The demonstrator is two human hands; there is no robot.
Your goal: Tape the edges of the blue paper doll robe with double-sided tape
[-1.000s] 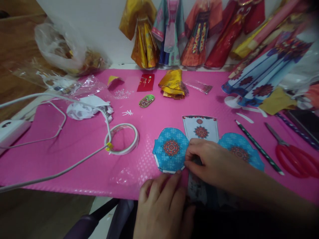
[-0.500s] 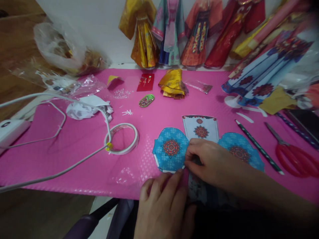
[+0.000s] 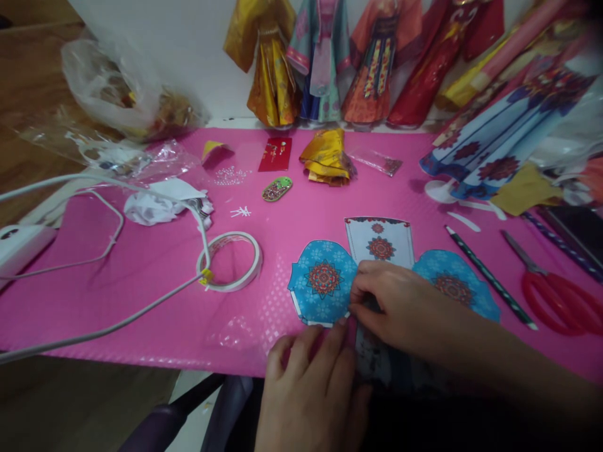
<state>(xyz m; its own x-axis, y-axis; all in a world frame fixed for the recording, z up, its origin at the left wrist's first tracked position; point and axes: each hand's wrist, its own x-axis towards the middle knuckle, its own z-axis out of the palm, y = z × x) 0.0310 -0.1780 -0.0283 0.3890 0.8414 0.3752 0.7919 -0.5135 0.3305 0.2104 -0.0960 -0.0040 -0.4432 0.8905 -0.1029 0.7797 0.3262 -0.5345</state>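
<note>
Our right hand point(image 3: 405, 307) lies flat on the paper cutout point(image 3: 323, 282), a printed blue-and-white piece resting on the pink bench point(image 3: 141, 289) near its front edge. The right fingers point(image 3: 365, 295) are curled and pressed together on the seam between the blue left panel and the white centre strip, apparently to keep the paper from shifting. Our left hand point(image 3: 311, 383) comes up from below the bench edge; its fingertips point(image 3: 340, 326) touch the lower rim of the blue panel, close together (whether they pinch the paper, we cannot tell). A tape roll point(image 3: 230, 260) lies to the left, well apart. A pencil point(image 3: 490, 276) and red scissors point(image 3: 551, 285) lie to the right, within reach.
</note>
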